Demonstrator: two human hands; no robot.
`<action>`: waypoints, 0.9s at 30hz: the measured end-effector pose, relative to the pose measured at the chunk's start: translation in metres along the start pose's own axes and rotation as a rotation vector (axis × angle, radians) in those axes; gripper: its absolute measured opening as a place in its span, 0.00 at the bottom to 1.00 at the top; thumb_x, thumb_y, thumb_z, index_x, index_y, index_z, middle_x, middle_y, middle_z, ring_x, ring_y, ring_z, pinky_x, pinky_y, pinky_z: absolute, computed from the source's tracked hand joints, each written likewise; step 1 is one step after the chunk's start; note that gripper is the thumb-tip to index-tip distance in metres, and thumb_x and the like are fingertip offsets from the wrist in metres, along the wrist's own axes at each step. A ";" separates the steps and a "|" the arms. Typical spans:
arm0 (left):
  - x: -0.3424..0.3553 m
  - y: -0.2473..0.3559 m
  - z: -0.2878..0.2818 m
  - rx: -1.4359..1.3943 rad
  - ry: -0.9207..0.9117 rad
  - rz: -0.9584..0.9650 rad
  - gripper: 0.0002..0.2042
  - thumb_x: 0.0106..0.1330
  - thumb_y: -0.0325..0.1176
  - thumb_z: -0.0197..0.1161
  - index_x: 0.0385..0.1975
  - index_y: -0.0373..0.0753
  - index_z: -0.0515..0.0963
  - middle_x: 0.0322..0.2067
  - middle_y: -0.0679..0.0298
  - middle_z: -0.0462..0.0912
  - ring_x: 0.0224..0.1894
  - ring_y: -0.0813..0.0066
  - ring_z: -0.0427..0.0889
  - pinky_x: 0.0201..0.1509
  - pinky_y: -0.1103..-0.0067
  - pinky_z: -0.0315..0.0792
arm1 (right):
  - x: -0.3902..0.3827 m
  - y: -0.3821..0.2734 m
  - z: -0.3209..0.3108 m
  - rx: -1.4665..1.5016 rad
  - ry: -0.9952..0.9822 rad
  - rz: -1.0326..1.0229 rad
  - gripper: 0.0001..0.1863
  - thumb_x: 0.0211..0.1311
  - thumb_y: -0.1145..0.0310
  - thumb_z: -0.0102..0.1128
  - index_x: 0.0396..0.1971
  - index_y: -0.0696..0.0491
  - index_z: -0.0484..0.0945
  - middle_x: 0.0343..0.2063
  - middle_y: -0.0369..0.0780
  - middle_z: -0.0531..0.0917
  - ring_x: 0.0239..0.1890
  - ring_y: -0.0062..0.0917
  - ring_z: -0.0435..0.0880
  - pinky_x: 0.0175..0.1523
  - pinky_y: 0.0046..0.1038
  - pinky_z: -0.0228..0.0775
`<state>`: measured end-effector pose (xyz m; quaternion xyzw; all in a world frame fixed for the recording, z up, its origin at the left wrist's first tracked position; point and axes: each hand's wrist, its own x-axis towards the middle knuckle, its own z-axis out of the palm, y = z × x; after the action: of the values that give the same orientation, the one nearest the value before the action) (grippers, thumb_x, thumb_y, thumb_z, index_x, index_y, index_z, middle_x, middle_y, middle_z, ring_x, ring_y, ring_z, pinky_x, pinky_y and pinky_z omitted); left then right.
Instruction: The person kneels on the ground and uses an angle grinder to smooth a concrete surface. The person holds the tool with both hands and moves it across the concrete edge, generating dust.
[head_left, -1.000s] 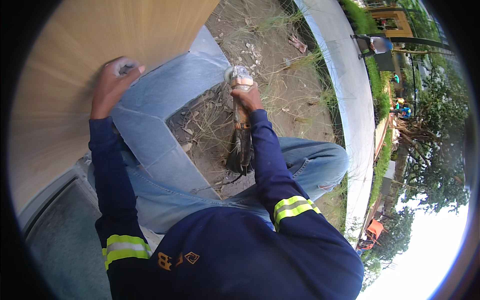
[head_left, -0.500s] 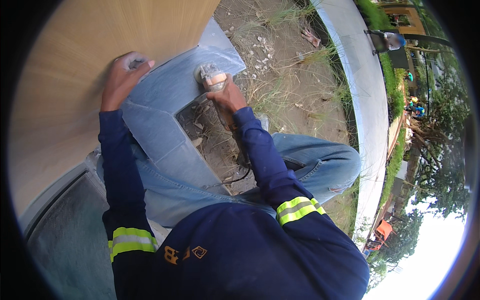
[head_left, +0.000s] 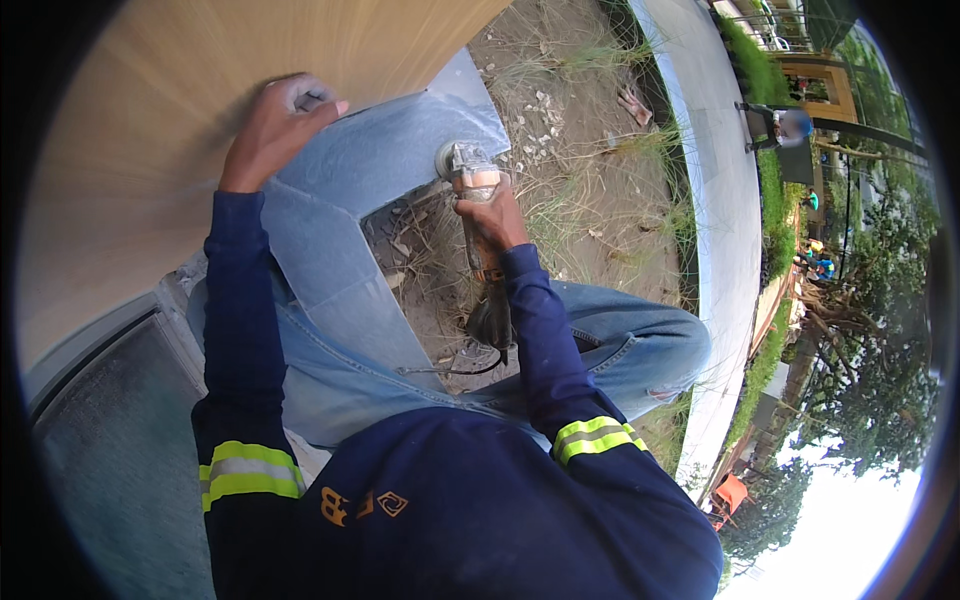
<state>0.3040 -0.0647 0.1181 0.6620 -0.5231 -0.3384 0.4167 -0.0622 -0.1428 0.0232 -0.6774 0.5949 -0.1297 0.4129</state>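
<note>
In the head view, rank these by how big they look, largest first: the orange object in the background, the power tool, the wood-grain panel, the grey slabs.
1. Wood-grain panel
2. Grey slabs
3. Power tool, partly covered by the hand
4. Orange object, though distance shrinks it

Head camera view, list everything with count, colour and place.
Wood-grain panel: one, light brown, upper left
Stone slabs: several, blue-grey, along that panel
Angle grinder: one, orange and dusty grey, centre
Cable: one, black, below the grinder
Soil: one patch, brown, grassy, upper centre
Scrap: one, pinkish, on soil
Dark panel: one, grey-green, lower left
Ledge: one, pale grey, right of soil
People: at least three, mixed colours, right background
Trees: several, green, far right
Shirt: one, navy, yellow-banded sleeves, bottom
Jeans: one pair, blue, above the shirt
Left grip: one, grey-dusted, at wood-grain panel
Right grip: one, bare, around the grinder
</note>
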 end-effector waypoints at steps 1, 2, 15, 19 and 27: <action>0.000 -0.002 0.000 0.004 -0.010 -0.013 0.14 0.68 0.41 0.69 0.39 0.34 0.82 0.30 0.68 0.80 0.32 0.83 0.76 0.37 0.82 0.70 | 0.001 -0.004 0.006 0.006 -0.016 -0.003 0.42 0.45 0.61 0.75 0.59 0.61 0.66 0.45 0.53 0.84 0.48 0.43 0.86 0.55 0.37 0.76; -0.001 -0.004 -0.002 0.011 -0.022 -0.026 0.14 0.68 0.41 0.68 0.39 0.34 0.82 0.30 0.68 0.80 0.33 0.83 0.76 0.37 0.81 0.70 | 0.000 -0.014 0.011 0.015 -0.031 -0.005 0.42 0.45 0.61 0.75 0.59 0.61 0.66 0.45 0.53 0.84 0.48 0.43 0.86 0.55 0.37 0.76; -0.003 -0.004 -0.006 -0.035 0.001 -0.016 0.14 0.68 0.40 0.68 0.38 0.33 0.83 0.32 0.66 0.83 0.35 0.82 0.77 0.42 0.81 0.72 | 0.060 -0.007 0.000 0.069 -0.005 -0.026 0.42 0.43 0.63 0.78 0.57 0.65 0.67 0.45 0.52 0.84 0.46 0.38 0.86 0.52 0.34 0.78; -0.009 -0.007 -0.008 -0.017 0.044 0.029 0.14 0.68 0.40 0.69 0.39 0.33 0.83 0.32 0.66 0.82 0.35 0.81 0.77 0.42 0.80 0.72 | 0.021 -0.009 0.000 0.075 -0.052 -0.001 0.41 0.44 0.64 0.77 0.57 0.65 0.67 0.45 0.51 0.84 0.46 0.37 0.86 0.51 0.33 0.78; -0.008 -0.012 -0.005 -0.054 0.067 0.024 0.18 0.65 0.45 0.70 0.35 0.32 0.84 0.31 0.61 0.84 0.34 0.74 0.80 0.43 0.75 0.75 | 0.036 -0.039 0.022 0.054 -0.093 -0.080 0.42 0.45 0.62 0.78 0.59 0.63 0.66 0.47 0.53 0.84 0.47 0.40 0.86 0.55 0.35 0.76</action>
<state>0.3116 -0.0542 0.1098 0.6550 -0.5076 -0.3249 0.4558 -0.0107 -0.1686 0.0261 -0.6944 0.5438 -0.1304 0.4529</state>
